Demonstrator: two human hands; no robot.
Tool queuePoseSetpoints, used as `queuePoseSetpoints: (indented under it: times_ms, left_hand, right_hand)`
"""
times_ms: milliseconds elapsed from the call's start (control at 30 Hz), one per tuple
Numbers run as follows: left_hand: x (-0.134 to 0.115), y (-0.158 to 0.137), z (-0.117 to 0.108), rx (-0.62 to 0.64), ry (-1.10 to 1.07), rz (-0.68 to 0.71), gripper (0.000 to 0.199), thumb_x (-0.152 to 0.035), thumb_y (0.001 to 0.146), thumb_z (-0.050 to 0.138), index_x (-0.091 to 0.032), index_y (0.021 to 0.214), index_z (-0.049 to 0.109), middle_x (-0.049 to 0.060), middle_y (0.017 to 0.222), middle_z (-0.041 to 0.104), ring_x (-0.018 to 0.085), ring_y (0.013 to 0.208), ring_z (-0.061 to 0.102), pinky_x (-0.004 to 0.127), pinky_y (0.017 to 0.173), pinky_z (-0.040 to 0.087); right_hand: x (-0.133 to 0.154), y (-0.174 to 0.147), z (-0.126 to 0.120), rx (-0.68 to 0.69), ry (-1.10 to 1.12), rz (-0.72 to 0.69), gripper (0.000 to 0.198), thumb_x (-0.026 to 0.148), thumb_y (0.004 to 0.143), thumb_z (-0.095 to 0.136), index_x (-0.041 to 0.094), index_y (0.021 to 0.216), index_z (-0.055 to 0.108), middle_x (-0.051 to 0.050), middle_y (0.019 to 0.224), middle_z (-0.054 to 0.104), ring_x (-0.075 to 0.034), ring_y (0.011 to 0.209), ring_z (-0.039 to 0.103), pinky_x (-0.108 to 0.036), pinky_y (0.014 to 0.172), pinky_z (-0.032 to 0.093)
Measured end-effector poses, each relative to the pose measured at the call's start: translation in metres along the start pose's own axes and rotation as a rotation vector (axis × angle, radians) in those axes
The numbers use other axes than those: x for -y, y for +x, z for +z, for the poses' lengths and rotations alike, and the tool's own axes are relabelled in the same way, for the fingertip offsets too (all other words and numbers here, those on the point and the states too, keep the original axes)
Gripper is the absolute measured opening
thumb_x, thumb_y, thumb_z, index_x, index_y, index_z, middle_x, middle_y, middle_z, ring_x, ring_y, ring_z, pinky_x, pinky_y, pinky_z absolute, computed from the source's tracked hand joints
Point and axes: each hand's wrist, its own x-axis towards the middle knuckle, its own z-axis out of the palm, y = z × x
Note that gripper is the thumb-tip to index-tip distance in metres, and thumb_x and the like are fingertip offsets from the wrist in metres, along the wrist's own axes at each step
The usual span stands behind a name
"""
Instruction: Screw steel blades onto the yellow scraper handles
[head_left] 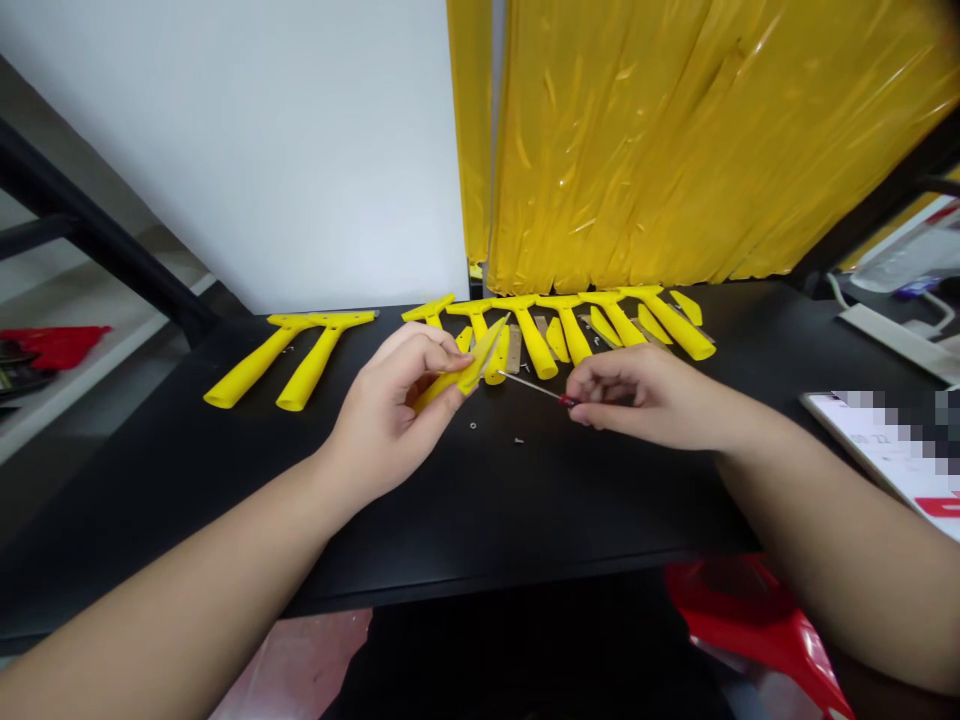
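Observation:
My left hand [394, 410] is closed on a yellow T-shaped scraper [480, 366], its head angled up to the right; the fingers hide part of its handle. A thin screwdriver [536, 386] with a dark red handle is pinched in my right hand [649, 398]. Its tip points left and appears to meet the scraper's head, though I cannot tell if it sits in a screw. Below them on the black table lie a small ring-shaped nut or washer [473, 426] and a small screw [519, 441]. Behind my hands stretches a row of similar yellow scraper handles [534, 340].
Two more yellow handles [319, 365] lie at left. Flat yellow pieces [686, 308] and metal plates [514, 350] rest among the row. A white panel [300, 150] and yellow plastic wrapping [637, 150] stand behind. A phone-like device [862, 440] lies at right; a red bag [757, 610] hangs below.

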Motion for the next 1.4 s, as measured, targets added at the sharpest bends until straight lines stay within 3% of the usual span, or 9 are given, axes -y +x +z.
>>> queuePoseSetpoints:
  times_ms: [133, 433, 833, 1100, 1300, 1400]
  left_hand:
    - [0.001, 0.001, 0.000, -0.011, 0.050, 0.005, 0.027, -0.001, 0.090, 0.072, -0.023, 0.095, 0.056, 0.005, 0.108, 0.063, 0.019, 0.102, 0.066, 0.036, 0.088, 0.058]
    - [0.000, 0.000, -0.001, -0.005, 0.087, -0.033, 0.025, -0.002, 0.091, 0.072, -0.023, 0.097, 0.060, 0.004, 0.107, 0.064, 0.018, 0.097, 0.066, 0.037, 0.086, 0.057]
    - [0.001, 0.001, 0.001, -0.047, 0.085, -0.043, 0.021, -0.006, 0.093, 0.073, -0.024, 0.097, 0.063, 0.003, 0.105, 0.064, 0.019, 0.098, 0.067, 0.037, 0.086, 0.059]
    - [0.003, -0.002, 0.005, -0.160, 0.022, -0.146, 0.017, -0.013, 0.094, 0.073, -0.024, 0.098, 0.062, 0.005, 0.110, 0.062, 0.020, 0.103, 0.068, 0.034, 0.079, 0.064]
    - [0.005, -0.002, 0.007, -0.203, 0.048, -0.140, 0.018, -0.013, 0.093, 0.074, -0.025, 0.096, 0.061, 0.006, 0.108, 0.062, 0.022, 0.108, 0.066, 0.034, 0.080, 0.064]
    - [0.005, -0.002, 0.007, -0.204, 0.049, -0.140, 0.018, -0.014, 0.094, 0.074, -0.025, 0.096, 0.060, 0.006, 0.108, 0.062, 0.022, 0.107, 0.066, 0.035, 0.081, 0.063]
  right_hand:
    - [0.000, 0.004, 0.014, 0.005, 0.063, -0.026, 0.027, 0.046, 0.097, 0.075, 0.019, 0.097, 0.071, -0.004, 0.082, 0.072, -0.016, 0.070, 0.065, -0.028, 0.060, 0.051]
    - [0.003, 0.005, 0.018, -0.039, 0.065, -0.070, 0.025, 0.043, 0.098, 0.075, 0.019, 0.097, 0.071, -0.004, 0.081, 0.072, -0.016, 0.070, 0.067, -0.028, 0.058, 0.052]
    - [0.007, 0.009, 0.028, -0.064, 0.158, -0.012, 0.025, 0.042, 0.095, 0.077, 0.019, 0.095, 0.069, -0.003, 0.077, 0.070, -0.015, 0.067, 0.066, -0.028, 0.059, 0.051]
    - [0.009, 0.010, 0.048, -0.305, 0.119, -0.075, 0.023, 0.039, 0.095, 0.079, 0.021, 0.093, 0.064, 0.000, 0.080, 0.063, -0.013, 0.068, 0.061, -0.028, 0.061, 0.053]
    - [0.015, 0.014, 0.053, -0.225, 0.392, 0.006, 0.028, 0.047, 0.099, 0.072, 0.020, 0.097, 0.065, 0.002, 0.082, 0.060, -0.011, 0.058, 0.059, -0.027, 0.055, 0.051]
    - [0.012, 0.017, 0.056, -0.262, 0.378, -0.013, 0.028, 0.048, 0.101, 0.071, 0.020, 0.098, 0.064, 0.002, 0.080, 0.060, -0.010, 0.059, 0.054, -0.027, 0.055, 0.046]
